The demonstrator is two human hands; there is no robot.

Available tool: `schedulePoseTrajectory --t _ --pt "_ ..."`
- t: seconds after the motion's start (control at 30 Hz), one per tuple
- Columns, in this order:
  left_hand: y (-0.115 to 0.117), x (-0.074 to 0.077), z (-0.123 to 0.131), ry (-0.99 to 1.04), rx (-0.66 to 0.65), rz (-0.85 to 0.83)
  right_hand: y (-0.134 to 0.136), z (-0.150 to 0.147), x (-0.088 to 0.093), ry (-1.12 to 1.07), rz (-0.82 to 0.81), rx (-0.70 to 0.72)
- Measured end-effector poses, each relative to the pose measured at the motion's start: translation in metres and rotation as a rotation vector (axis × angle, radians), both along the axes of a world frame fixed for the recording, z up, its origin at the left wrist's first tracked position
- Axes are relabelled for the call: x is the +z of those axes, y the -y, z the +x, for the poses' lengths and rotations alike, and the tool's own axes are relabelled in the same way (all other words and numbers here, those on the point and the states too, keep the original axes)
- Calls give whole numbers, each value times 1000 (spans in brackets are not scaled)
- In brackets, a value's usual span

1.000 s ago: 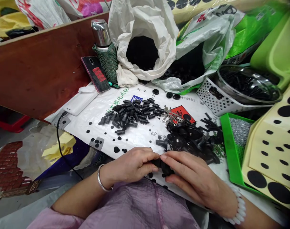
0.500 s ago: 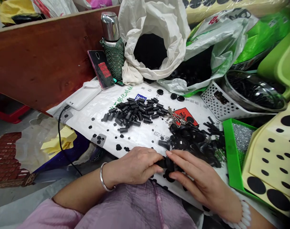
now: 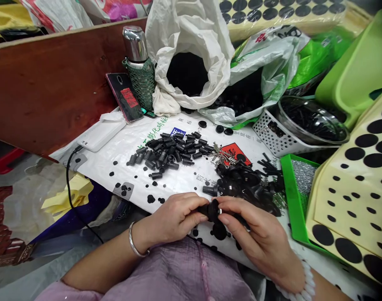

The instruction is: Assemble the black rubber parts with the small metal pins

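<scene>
My left hand (image 3: 175, 217) and my right hand (image 3: 256, 234) meet at the near edge of the white printed sheet (image 3: 184, 177). Together they pinch one small black plastic part (image 3: 212, 210) between the fingertips. A bit of bright metal shows at its right side, by my right thumb. A pile of similar black parts (image 3: 247, 184) lies just beyond my right hand. Further back sits a heap of several short black tubes (image 3: 172, 150). Small metal pieces (image 3: 222, 154) lie between the two piles.
A green tray of tiny metal bits (image 3: 299, 188) and yellow sheets with black round stickers (image 3: 357, 188) stand at right. Behind are a white basket (image 3: 278, 136), a bowl (image 3: 313, 121), open bags (image 3: 191, 62), a flask (image 3: 139, 62), a phone (image 3: 121, 96) and a power bank (image 3: 99, 133).
The black part has turned in my fingers and sits a little higher, with a metal bit now showing. Both hands stay pinched on it.
</scene>
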State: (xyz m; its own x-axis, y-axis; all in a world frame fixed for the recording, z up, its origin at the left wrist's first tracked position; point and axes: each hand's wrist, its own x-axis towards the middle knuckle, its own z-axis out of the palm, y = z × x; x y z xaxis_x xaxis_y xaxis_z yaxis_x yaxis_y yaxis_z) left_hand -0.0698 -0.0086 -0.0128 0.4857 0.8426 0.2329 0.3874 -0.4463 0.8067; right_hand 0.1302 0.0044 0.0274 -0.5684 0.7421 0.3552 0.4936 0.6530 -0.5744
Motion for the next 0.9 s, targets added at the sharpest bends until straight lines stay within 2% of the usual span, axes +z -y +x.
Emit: schedulePoseTrajectory --t 0.27,0.57,0.77,0.9 --pt "2 -5 -2 27 11 -89 2 -5 1 -29 6 16" --pt "1 -2 0 293 -83 -334 -2 -3 10 24 30 190" --pt "1 -9 2 360 -57 -312 0 -10 11 32 56 132" --pt "2 -13 3 386 -16 -304 2 -14 8 3 7 87"
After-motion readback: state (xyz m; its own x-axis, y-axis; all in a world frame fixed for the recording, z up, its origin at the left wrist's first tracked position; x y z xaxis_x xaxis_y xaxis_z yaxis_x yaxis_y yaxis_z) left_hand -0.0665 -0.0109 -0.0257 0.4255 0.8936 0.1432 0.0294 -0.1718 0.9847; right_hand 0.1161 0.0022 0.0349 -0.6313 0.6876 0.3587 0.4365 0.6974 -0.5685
